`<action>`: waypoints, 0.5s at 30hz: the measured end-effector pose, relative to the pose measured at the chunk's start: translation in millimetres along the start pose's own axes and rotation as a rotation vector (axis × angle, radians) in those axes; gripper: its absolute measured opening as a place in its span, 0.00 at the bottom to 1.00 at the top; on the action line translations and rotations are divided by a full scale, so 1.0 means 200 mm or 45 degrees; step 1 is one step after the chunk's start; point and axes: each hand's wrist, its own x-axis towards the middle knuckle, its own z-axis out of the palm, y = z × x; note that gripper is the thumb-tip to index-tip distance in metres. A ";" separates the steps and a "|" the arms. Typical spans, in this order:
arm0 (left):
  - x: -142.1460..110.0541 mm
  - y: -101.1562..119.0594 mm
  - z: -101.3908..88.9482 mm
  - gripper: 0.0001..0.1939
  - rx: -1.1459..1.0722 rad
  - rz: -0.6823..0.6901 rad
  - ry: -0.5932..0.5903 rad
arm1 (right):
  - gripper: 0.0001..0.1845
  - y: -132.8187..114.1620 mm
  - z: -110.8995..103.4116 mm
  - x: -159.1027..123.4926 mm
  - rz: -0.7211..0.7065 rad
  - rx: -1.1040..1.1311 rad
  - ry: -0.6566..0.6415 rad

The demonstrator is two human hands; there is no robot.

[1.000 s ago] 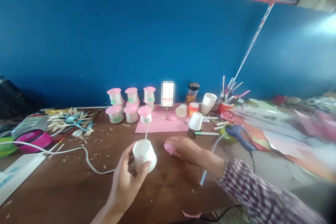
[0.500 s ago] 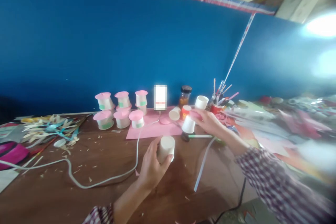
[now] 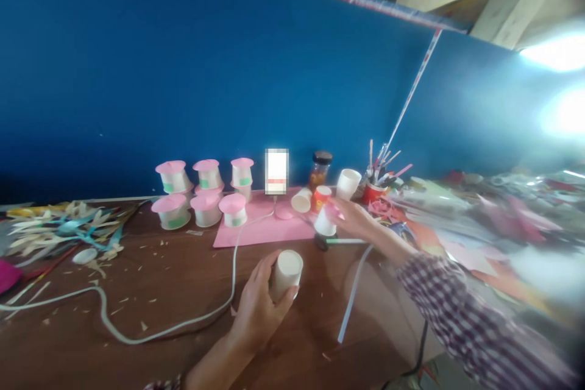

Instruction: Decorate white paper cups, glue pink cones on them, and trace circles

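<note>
My left hand point(image 3: 262, 301) is wrapped round a white paper cup point(image 3: 289, 271), which stands upside down with its base facing up, just over or on the brown table. Farther off, my right hand point(image 3: 354, 216) pinches a piece of pink paper point(image 3: 335, 212) against the side of another white cup point(image 3: 324, 223). How its fingertips meet the paper is partly hidden. Close by lie a tipped paper cup point(image 3: 301, 200), a red cup point(image 3: 321, 198) and a white cup point(image 3: 348, 183).
Several white cups with pink paper discs point(image 3: 170, 202) stand stacked at the left on the table point(image 3: 173, 292). A white cable point(image 3: 167, 334) crosses it. Behind are a pink sheet point(image 3: 256, 233), a jar point(image 3: 320, 167) and a red pen holder point(image 3: 375, 190). Paper scraps point(image 3: 498, 237) heap up at the right.
The view has shifted slightly. My right hand and the pink paper have come lower against the white cup, which now leans. My left hand keeps its hold on the paper cup.
</note>
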 end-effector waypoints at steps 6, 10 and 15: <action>0.00 0.00 0.00 0.29 0.027 0.017 -0.002 | 0.27 0.02 -0.06 -0.04 -0.019 0.027 0.025; 0.00 -0.01 0.00 0.29 0.042 0.061 -0.014 | 0.26 0.08 -0.12 -0.13 -0.003 0.047 0.051; 0.00 0.00 0.00 0.29 0.058 0.068 -0.011 | 0.23 0.19 -0.21 -0.29 0.095 -0.030 0.161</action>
